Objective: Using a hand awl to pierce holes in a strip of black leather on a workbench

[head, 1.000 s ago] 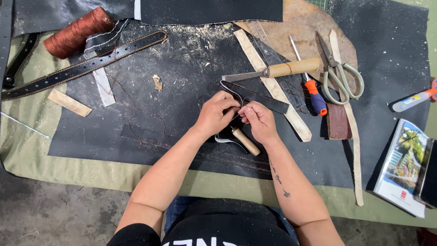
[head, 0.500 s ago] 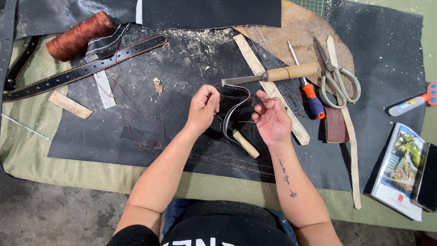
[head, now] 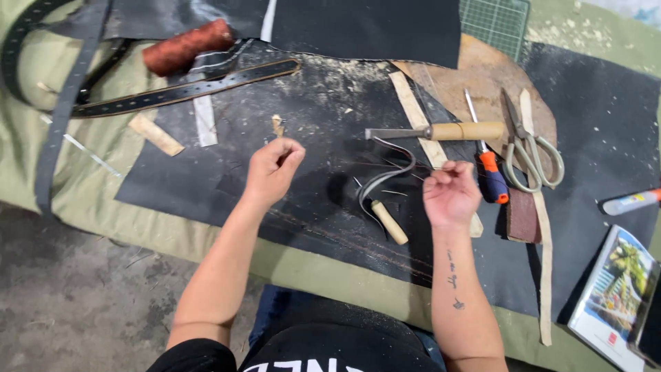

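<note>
Two pinched hands, left hand (head: 273,167) and right hand (head: 449,193), flanking curved leather strip (head: 385,178).

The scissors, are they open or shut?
Shut. The scissors lie flat on the brown leather, blades together in one point, the two handle loops side by side.

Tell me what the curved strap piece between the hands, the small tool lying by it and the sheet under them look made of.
Curved strap piece: looks like dark leather with a pale cut edge, standing on edge in a loop. Small tool: pale handle, probably plain wood; its tip is too small to tell. Black sheet: matte, likely leather or rubber, dusted with light shavings. Left hand and right hand are raised apart.
</note>
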